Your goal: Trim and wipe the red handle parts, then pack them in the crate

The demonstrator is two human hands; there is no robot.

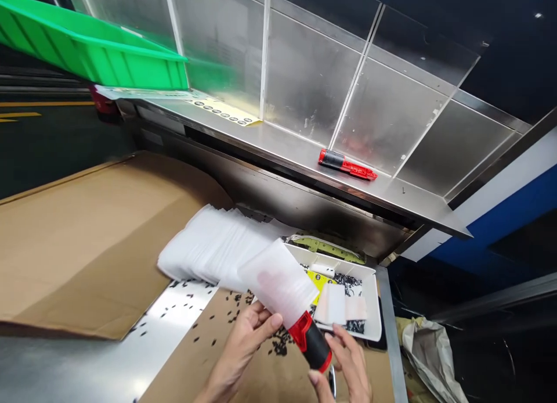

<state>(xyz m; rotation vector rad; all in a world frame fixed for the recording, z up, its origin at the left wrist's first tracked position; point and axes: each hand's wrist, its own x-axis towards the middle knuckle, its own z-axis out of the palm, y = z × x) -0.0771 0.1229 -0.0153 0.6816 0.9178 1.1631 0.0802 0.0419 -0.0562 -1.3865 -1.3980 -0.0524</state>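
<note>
My left hand point(250, 337) pinches the lower edge of a white foam pouch point(278, 281) between thumb and fingers. A red-and-black cylindrical tool point(314, 345) sits partly inside the pouch; its red end shows faintly through the foam, and its black grip sticks out. Around the base of that tool are the thumb and fingertips of my right hand point(346, 359). Just behind lies a fanned stack of white foam pouches point(217, 246). Small black pieces point(281, 346) are scattered over the cardboard point(187, 356) under my hands.
To the right, a white tray point(372, 310) holds small black parts, a yellow label sheet and white blocks. A large cardboard box point(87, 234) stands left. On the metal shelf point(282, 141) lie a similar red-and-black tool point(346, 165), a sticker sheet point(221, 110) and a green bin point(126, 60).
</note>
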